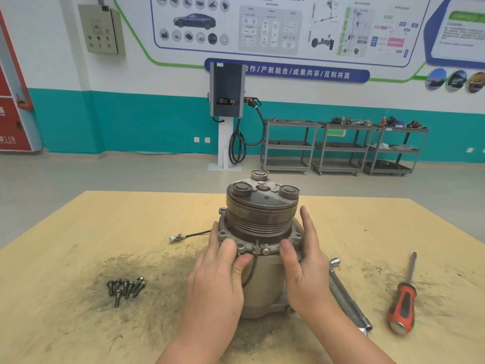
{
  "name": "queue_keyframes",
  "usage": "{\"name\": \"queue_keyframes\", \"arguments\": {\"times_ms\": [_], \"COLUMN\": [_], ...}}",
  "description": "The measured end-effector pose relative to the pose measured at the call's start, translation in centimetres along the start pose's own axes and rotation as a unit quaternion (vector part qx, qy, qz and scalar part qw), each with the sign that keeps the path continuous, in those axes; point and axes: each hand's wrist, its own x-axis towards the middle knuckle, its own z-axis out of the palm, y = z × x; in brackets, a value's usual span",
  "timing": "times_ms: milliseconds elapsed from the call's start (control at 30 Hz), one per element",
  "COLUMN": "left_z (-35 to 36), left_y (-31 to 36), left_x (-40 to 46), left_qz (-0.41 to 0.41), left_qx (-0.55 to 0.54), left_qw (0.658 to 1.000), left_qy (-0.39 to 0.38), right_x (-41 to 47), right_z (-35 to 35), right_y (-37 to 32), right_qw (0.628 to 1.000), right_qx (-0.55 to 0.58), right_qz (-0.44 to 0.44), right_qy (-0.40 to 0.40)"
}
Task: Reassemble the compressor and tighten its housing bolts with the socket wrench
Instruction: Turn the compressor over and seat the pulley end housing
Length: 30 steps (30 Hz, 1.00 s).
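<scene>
Compressor [262, 219]: upright at the middle of the desk [65, 258], dark grooved pulley end on top, pale metal housing below.
Left hand [220, 274]: wrapped round the left edge of the front flange, thumb curled onto the rim near the clip, fingers behind the flange.
Right hand [307, 264]: gripping the right side of the same flange, thumb on the rim, fingers reaching up beside the pulley.
Wire [194, 234]: thin black lead trailing left from the compressor, white connector at its tip lying on the desk.
Bolts [126, 287]: small cluster lying loose left of the compressor, well apart from it.
Socket wrench [349, 295]: flat on the desk just right of the right forearm.
Screwdriver [404, 298]: red and black handle, lying farther right, untouched.
Desk surface: pale wood, smeared with dark grit around the bolts and compressor.
</scene>
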Motion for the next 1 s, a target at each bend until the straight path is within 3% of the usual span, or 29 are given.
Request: {"name": "queue_keyframes", "arguments": {"times_ms": [267,400,533,633,1000], "left_z": [0.0,-0.3,-0.1,-0.2,-1.9], "left_y": [0.0,-0.9,-1.6,-2.2,-4.0], "left_x": [0.2,-0.1,0.1,0.2,1.4], "left_qz": [-0.015,-0.045,-0.018,-0.01,-0.007], "left_qx": [-0.015,-0.011,0.001,-0.027,-0.088], "left_qw": [1.0,0.999,1.0,0.999,0.994], "left_qy": [-0.012,-0.018,-0.022,-0.019,-0.059], "right_x": [-0.1,0.8,3.1,4.3,2.9], "right_z": [-0.6,-1.5,-2.1,-2.7,-2.4], "right_y": [0.5,1.2,0.8,0.7,2.5], "right_qw": [0.997,0.968,0.948,0.936,0.976], "right_qx": [0.059,0.194,0.198,0.209,0.162], "right_qz": [0.047,0.124,0.121,0.13,0.078], "right_qy": [-0.023,-0.098,-0.217,-0.253,-0.123]}}
